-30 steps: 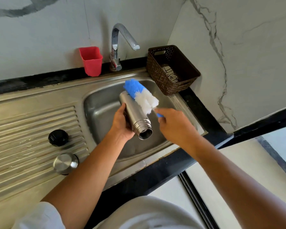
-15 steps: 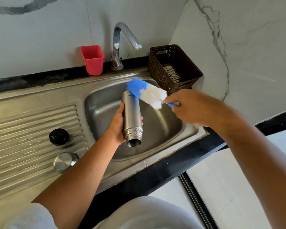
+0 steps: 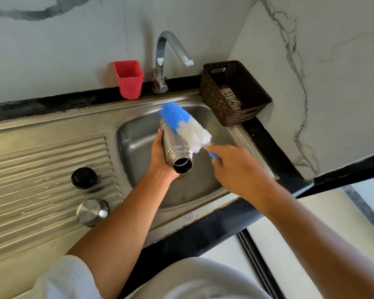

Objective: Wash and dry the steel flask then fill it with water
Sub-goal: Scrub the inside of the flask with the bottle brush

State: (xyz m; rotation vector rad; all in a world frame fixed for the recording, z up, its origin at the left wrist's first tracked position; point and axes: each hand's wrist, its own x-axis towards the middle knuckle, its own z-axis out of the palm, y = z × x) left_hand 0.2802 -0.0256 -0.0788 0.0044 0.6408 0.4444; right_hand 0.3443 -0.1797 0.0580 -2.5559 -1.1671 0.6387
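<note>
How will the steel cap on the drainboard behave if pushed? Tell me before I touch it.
The steel cap sits low and wide, flat face up, so it probably won't tip. Its polished shell on the wet-looking ribbed drainboard likely slides easily and may feel slippery. Set on edge, its round rim would probably roll.

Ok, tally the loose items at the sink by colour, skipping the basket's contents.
Steel: 2, flask, lid
Black: 1, cap
Red: 1, cup
Brown: 1, basket
Blue-and-white: 1, brush
Total: 6
</note>
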